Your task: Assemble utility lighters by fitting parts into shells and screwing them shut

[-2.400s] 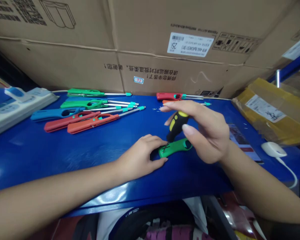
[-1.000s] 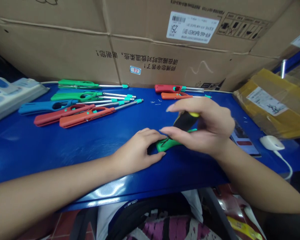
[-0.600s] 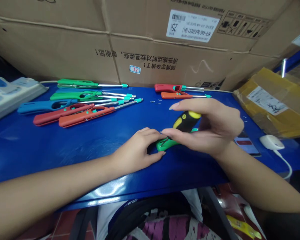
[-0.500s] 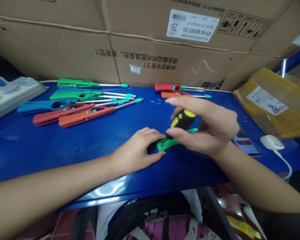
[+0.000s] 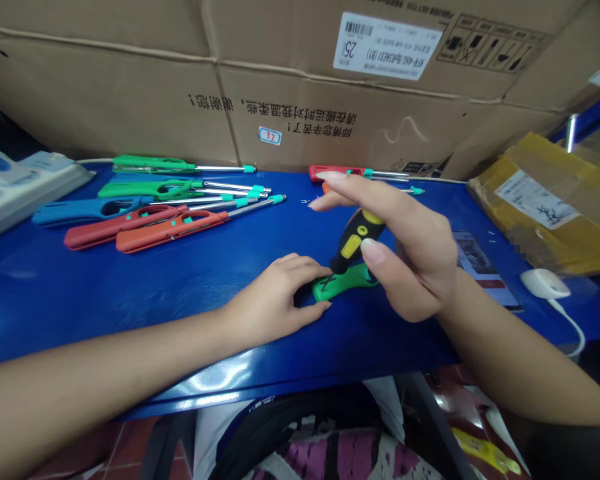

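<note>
A green long-nosed lighter [image 5: 343, 282] lies on the blue table [image 5: 130, 293]. My left hand [image 5: 275, 301] rests on the table with its fingertips pinching the lighter's near end. My right hand [image 5: 405, 250] grips a small black and yellow screwdriver [image 5: 353, 241] between thumb and fingers, index finger stretched out. The screwdriver stands tilted with its tip on the lighter's end, close to my left fingertips.
Several green, blue, red and orange lighters [image 5: 150, 213] lie in a group at the left. Two more lighters [image 5: 337, 172] lie by the cardboard boxes [image 5: 290, 80] at the back. A white power strip [image 5: 15, 193], a yellow parcel [image 5: 555, 207], a phone [image 5: 475, 260] and a white mouse-like device [image 5: 543, 283] are nearby.
My right hand has turned the screwdriver from lying low over the lighter to a more upright tilt, and its fingers have shifted round the handle. My left hand and the lighter stayed put.
</note>
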The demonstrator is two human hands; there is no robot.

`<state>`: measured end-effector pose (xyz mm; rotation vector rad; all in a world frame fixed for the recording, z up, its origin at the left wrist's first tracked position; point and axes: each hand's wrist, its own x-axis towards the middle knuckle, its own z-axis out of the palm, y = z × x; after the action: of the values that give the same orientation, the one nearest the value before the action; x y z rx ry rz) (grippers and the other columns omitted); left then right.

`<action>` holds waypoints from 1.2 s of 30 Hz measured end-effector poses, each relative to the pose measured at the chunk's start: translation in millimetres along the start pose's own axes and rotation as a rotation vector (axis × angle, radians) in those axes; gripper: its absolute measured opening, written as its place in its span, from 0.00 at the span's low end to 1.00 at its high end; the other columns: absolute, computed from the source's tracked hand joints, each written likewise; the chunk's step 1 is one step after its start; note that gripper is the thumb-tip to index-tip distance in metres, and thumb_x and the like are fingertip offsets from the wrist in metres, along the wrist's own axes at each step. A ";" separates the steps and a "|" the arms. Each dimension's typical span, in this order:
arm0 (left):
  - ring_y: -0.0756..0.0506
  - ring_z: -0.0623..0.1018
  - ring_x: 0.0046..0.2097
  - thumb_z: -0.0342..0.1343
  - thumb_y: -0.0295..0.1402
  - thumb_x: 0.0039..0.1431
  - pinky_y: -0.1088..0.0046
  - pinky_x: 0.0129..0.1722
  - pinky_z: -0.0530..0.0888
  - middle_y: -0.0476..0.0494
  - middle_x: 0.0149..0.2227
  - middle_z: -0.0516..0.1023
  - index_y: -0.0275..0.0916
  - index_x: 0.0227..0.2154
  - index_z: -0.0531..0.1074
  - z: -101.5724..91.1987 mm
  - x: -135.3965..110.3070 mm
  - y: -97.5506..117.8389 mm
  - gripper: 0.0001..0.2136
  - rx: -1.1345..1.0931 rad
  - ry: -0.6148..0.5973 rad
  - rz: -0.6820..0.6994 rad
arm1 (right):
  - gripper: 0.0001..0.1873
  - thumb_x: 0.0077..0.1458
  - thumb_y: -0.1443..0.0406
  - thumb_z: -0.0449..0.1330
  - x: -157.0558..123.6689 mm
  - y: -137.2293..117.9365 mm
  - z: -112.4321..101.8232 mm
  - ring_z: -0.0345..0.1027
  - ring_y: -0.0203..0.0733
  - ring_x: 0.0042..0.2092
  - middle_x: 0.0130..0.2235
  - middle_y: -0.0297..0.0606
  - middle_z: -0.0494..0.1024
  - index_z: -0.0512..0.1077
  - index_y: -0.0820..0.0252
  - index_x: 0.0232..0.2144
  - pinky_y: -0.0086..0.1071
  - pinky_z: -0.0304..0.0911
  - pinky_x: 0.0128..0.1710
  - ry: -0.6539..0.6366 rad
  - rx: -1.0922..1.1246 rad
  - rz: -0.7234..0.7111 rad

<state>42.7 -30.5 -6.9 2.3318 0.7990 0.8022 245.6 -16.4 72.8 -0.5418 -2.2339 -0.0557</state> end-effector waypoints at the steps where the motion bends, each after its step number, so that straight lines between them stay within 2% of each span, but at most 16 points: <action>1: 0.41 0.78 0.49 0.64 0.32 0.61 0.60 0.52 0.75 0.41 0.47 0.81 0.35 0.49 0.75 0.0 0.2 0.0 0.14 0.000 -0.003 -0.005 | 0.20 0.71 0.61 0.47 0.1 -0.7 -0.4 0.80 0.41 0.45 0.54 0.39 0.80 0.68 0.58 0.59 0.39 0.78 0.45 -0.008 0.013 0.011; 4: 0.41 0.79 0.48 0.64 0.31 0.61 0.61 0.52 0.75 0.42 0.46 0.81 0.37 0.48 0.75 -0.1 0.7 0.8 0.13 0.005 0.006 0.003 | 0.12 0.64 0.63 0.62 0.1 0.5 -0.2 0.80 0.38 0.39 0.43 0.35 0.84 0.74 0.60 0.49 0.33 0.78 0.42 0.086 -0.028 -0.056; 6: 0.42 0.79 0.47 0.64 0.31 0.61 0.62 0.51 0.75 0.43 0.45 0.81 0.38 0.47 0.75 -0.4 0.9 1.5 0.12 0.009 0.011 0.010 | 0.12 0.59 0.62 0.68 -0.3 2.5 -0.4 0.79 0.37 0.37 0.38 0.34 0.85 0.75 0.62 0.43 0.30 0.77 0.42 0.112 -0.076 -0.100; 8: 0.42 0.79 0.47 0.64 0.31 0.61 0.62 0.51 0.75 0.43 0.45 0.81 0.38 0.48 0.75 -0.7 0.9 2.0 0.13 0.008 0.008 0.007 | 0.14 0.65 0.61 0.62 -1.0 3.4 -1.4 0.80 0.38 0.42 0.45 0.39 0.84 0.74 0.63 0.49 0.32 0.77 0.45 0.064 -0.032 -0.067; 11: 0.42 0.79 0.48 0.64 0.32 0.61 0.61 0.52 0.75 0.42 0.46 0.81 0.38 0.50 0.75 -0.9 0.7 1.8 0.14 0.004 -0.002 -0.008 | 0.22 0.70 0.65 0.49 -1.8 2.3 -3.1 0.78 0.41 0.51 0.62 0.44 0.75 0.64 0.62 0.63 0.39 0.75 0.53 -0.045 0.094 0.034; 13: 0.41 0.79 0.49 0.64 0.32 0.61 0.61 0.53 0.75 0.42 0.47 0.81 0.38 0.50 0.75 -0.7 0.5 1.2 0.15 0.003 0.001 -0.009 | 0.21 0.68 0.64 0.53 -1.9 1.7 -3.1 0.79 0.41 0.51 0.60 0.41 0.76 0.65 0.59 0.62 0.37 0.75 0.53 -0.040 0.058 0.025; 17: 0.41 0.79 0.48 0.64 0.31 0.61 0.62 0.51 0.75 0.42 0.46 0.81 0.37 0.47 0.75 -0.5 0.6 0.9 0.13 0.017 0.011 0.016 | 0.17 0.59 0.56 0.68 -2.5 3.6 -1.5 0.81 0.38 0.38 0.43 0.34 0.85 0.74 0.58 0.47 0.29 0.77 0.40 0.073 -0.125 -0.045; 19: 0.42 0.79 0.48 0.64 0.31 0.61 0.63 0.51 0.75 0.43 0.46 0.81 0.38 0.48 0.75 -1.0 0.7 1.5 0.12 0.016 0.006 0.010 | 0.19 0.65 0.55 0.61 -3.0 4.6 -1.5 0.81 0.39 0.39 0.48 0.37 0.84 0.72 0.57 0.53 0.32 0.78 0.42 0.046 -0.087 -0.017; 21: 0.43 0.79 0.48 0.64 0.31 0.61 0.62 0.52 0.75 0.43 0.46 0.81 0.38 0.49 0.75 -1.4 0.7 1.8 0.13 0.007 -0.001 -0.005 | 0.22 0.70 0.59 0.51 -3.1 4.4 -2.4 0.80 0.43 0.47 0.59 0.41 0.77 0.65 0.57 0.63 0.39 0.76 0.50 -0.011 0.007 0.018; 23: 0.42 0.78 0.49 0.64 0.32 0.61 0.62 0.53 0.74 0.42 0.47 0.81 0.37 0.49 0.75 -1.2 0.4 1.5 0.14 0.004 -0.006 -0.012 | 0.25 0.69 0.63 0.49 -2.6 3.3 -3.4 0.78 0.45 0.53 0.63 0.42 0.73 0.61 0.58 0.66 0.43 0.74 0.55 -0.062 0.075 0.024; 25: 0.41 0.78 0.49 0.64 0.32 0.61 0.61 0.53 0.74 0.41 0.47 0.81 0.37 0.49 0.75 -0.7 0.2 0.9 0.14 0.010 0.001 -0.006 | 0.22 0.67 0.65 0.54 -1.5 1.7 -4.0 0.79 0.42 0.49 0.58 0.40 0.78 0.66 0.59 0.61 0.38 0.75 0.52 -0.061 0.063 0.005; 27: 0.42 0.79 0.47 0.63 0.32 0.61 0.62 0.51 0.75 0.42 0.45 0.81 0.37 0.47 0.75 -0.3 0.3 0.6 0.12 0.019 0.010 0.008 | 0.14 0.63 0.63 0.62 -0.5 0.3 -4.0 0.80 0.37 0.39 0.46 0.35 0.84 0.73 0.59 0.51 0.30 0.76 0.43 -0.008 -0.020 -0.038; 30: 0.43 0.79 0.45 0.63 0.31 0.62 0.63 0.49 0.75 0.43 0.42 0.80 0.37 0.44 0.75 -0.6 0.7 1.0 0.09 0.014 0.014 0.020 | 0.11 0.60 0.60 0.67 -0.2 -1.1 -4.1 0.77 0.34 0.30 0.34 0.31 0.84 0.75 0.59 0.42 0.26 0.74 0.33 0.047 -0.117 -0.079; 32: 0.42 0.78 0.47 0.63 0.32 0.61 0.63 0.49 0.75 0.42 0.44 0.80 0.37 0.45 0.76 -1.0 0.9 1.4 0.11 0.007 0.005 0.003 | 0.14 0.66 0.60 0.59 -0.8 -1.8 -4.5 0.80 0.36 0.36 0.43 0.36 0.84 0.73 0.60 0.50 0.28 0.75 0.37 0.005 -0.034 -0.052; 34: 0.41 0.78 0.49 0.64 0.32 0.61 0.62 0.51 0.75 0.41 0.47 0.80 0.37 0.48 0.75 -1.2 0.9 1.7 0.13 0.003 -0.009 -0.016 | 0.20 0.69 0.64 0.50 -1.6 -2.4 -4.8 0.80 0.38 0.46 0.56 0.41 0.79 0.66 0.61 0.60 0.33 0.76 0.45 -0.069 0.098 -0.011; 36: 0.41 0.78 0.49 0.64 0.32 0.61 0.61 0.51 0.75 0.42 0.47 0.80 0.38 0.48 0.75 -1.0 0.8 1.8 0.13 0.002 -0.006 -0.014 | 0.21 0.68 0.67 0.50 -2.0 -2.5 -4.5 0.79 0.37 0.47 0.59 0.40 0.77 0.65 0.61 0.61 0.33 0.75 0.47 -0.102 0.134 0.001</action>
<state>43.2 -30.9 -4.7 2.3270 0.8123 0.7880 249.0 -20.3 74.6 -0.4820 -2.3168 0.1243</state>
